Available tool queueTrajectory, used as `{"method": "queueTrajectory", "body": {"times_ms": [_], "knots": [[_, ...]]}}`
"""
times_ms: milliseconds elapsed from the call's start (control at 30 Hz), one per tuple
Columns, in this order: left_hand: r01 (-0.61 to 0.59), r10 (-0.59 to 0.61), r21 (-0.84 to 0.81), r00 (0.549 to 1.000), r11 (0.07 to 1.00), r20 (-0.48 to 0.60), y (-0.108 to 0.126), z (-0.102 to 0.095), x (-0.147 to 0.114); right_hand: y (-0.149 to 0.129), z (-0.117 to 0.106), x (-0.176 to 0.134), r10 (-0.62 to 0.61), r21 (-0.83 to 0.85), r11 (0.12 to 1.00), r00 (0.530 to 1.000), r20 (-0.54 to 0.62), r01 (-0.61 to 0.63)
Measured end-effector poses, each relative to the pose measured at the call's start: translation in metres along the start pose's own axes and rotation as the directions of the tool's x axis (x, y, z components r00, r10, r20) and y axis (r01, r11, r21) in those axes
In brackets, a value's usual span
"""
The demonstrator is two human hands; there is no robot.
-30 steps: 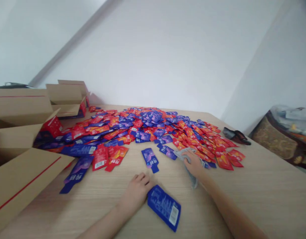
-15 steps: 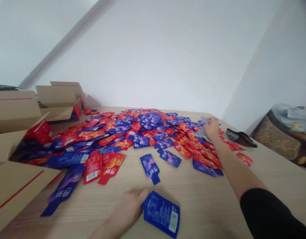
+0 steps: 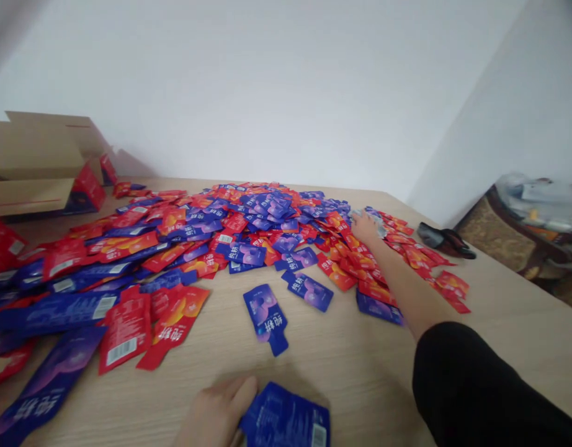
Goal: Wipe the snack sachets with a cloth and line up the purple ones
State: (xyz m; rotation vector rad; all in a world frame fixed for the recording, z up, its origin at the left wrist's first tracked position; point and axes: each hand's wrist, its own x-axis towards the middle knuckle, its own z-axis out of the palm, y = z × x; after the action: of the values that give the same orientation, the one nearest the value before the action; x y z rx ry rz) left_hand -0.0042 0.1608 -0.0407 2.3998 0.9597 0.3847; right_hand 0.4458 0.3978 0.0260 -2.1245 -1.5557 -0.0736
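Note:
At the near edge of the view, my left hand (image 3: 219,406) is closed on the narrow end of a blue pouch (image 3: 286,419), its printed back with a barcode facing up. My right arm reaches far across the table to the right side of a heap of red and blue pouches (image 3: 267,214). There my right hand (image 3: 366,228) is closed on a crumpled grey cloth (image 3: 378,225), partly hidden by the fingers. Between the heap and my left hand lies a single blue-purple pouch (image 3: 266,315); another blue pouch (image 3: 309,290) rests just beyond it.
Open cardboard boxes (image 3: 32,197) stand at the left. A black tape dispenser-like object (image 3: 446,240) lies near the table's right edge. Beyond that edge is a patterned chair (image 3: 495,233) with plastic bags (image 3: 541,202). A white wall (image 3: 286,93) closes off the back.
My right hand has moved left over the heap with the grey cloth, uncovering red pouches to its right. My left hand still holds the blue pouch, now lower in view. The view has shifted.

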Motion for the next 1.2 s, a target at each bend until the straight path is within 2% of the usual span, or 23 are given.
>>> {"method": "queueTrajectory", "body": {"times_ms": [67, 133, 200, 233, 267, 333, 400, 433, 500, 567, 700, 767, 833, 900, 967, 1033, 1067, 1133, 1200], "knots": [[0.017, -0.022, -0.118, 0.999, 0.993, -0.047, 0.0, 0.001, 0.002, -0.029, -0.017, -0.038, -0.132, 0.048, 0.99, 0.991, 0.027, 0.131], [0.032, -0.069, -0.272, 0.99, 0.962, -0.126, 0.0, 0.002, 0.006, -0.059, -0.031, -0.094, -0.305, 0.132, 0.948, 0.944, 0.127, 0.288], [0.041, -0.148, -0.44, 0.966, 0.897, -0.212, 0.003, 0.001, 0.011, -0.082, -0.04, -0.163, -0.465, 0.25, 0.876, 0.86, 0.21, 0.412], [0.037, -0.189, -0.521, 0.952, 0.853, -0.24, 0.006, -0.001, 0.013, -0.091, -0.042, -0.199, -0.56, 0.393, 0.804, 0.791, 0.248, 0.446], [0.045, -0.223, -0.596, 0.948, 0.802, -0.228, 0.009, -0.003, 0.016, -0.097, -0.042, -0.233, -0.58, 0.517, 0.763, 0.764, 0.282, 0.389], [0.051, -0.249, -0.711, 0.952, 0.701, -0.178, 0.016, -0.009, 0.018, -0.104, -0.037, -0.289, -0.575, 0.675, 0.712, 0.71, 0.406, 0.191], [0.064, -0.272, -0.782, 0.952, 0.62, -0.138, 0.022, -0.013, 0.018, -0.109, -0.025, -0.328, -0.537, 0.729, 0.684, 0.693, 0.481, 0.024], [0.062, -0.282, -0.791, 0.949, 0.609, -0.143, 0.025, -0.014, 0.017, -0.112, -0.019, -0.34, -0.513, 0.735, 0.678, 0.7, 0.496, -0.024], [0.054, -0.283, -0.796, 0.947, 0.603, -0.15, 0.029, -0.014, 0.015, -0.12, -0.009, -0.355, -0.472, 0.727, 0.683, 0.716, 0.514, -0.072], [0.051, -0.286, -0.793, 0.945, 0.607, -0.158, 0.034, -0.011, 0.014, -0.132, -0.008, -0.36, -0.475, 0.731, 0.678, 0.71, 0.52, -0.082], [0.086, -0.342, -0.779, 0.924, 0.621, -0.171, 0.038, -0.001, 0.013, -0.152, -0.024, -0.362, -0.556, 0.793, 0.609, 0.7, 0.448, -0.024], [0.115, -0.373, -0.76, 0.911, 0.639, -0.176, 0.037, -0.001, 0.012, -0.155, -0.03, -0.363, -0.533, 0.756, 0.654, 0.703, 0.47, -0.009], [0.147, -0.39, -0.744, 0.906, 0.652, -0.163, 0.033, -0.005, 0.011, -0.153, -0.031, -0.36, -0.488, 0.711, 0.701, 0.686, 0.54, -0.06], [0.179, -0.409, -0.746, 0.903, 0.642, -0.134, 0.027, -0.013, 0.011, -0.148, -0.029, -0.352, -0.451, 0.698, 0.672, 0.613, 0.649, -0.245], [0.209, -0.426, -0.763, 0.9, 0.611, -0.094, 0.021, -0.02, 0.012, -0.143, -0.025, -0.343, -0.436, 0.665, 0.557, 0.507, 0.744, -0.498], [0.253, -0.426, -0.804, 0.905, 0.538, -0.001, 0.015, -0.026, 0.014, -0.142, -0.02, -0.335, -0.441, 0.613, 0.447, 0.435, 0.785, -0.651], [0.284, -0.404, -0.823, 0.912, 0.492, 0.073, 0.013, -0.028, 0.014, -0.143, -0.018, -0.332, -0.457, 0.603, 0.435, 0.413, 0.788, -0.668], [0.341, -0.328, -0.842, 0.921, 0.418, 0.21, 0.01, -0.029, 0.014, -0.149, -0.013, -0.33, -0.501, 0.611, 0.495, 0.372, 0.781, -0.617], [0.364, -0.321, -0.809, 0.919, 0.462, 0.23, 0.01, -0.028, 0.013, -0.157, -0.008, -0.328, -0.528, 0.616, 0.617, 0.323, 0.786, -0.49]]}}
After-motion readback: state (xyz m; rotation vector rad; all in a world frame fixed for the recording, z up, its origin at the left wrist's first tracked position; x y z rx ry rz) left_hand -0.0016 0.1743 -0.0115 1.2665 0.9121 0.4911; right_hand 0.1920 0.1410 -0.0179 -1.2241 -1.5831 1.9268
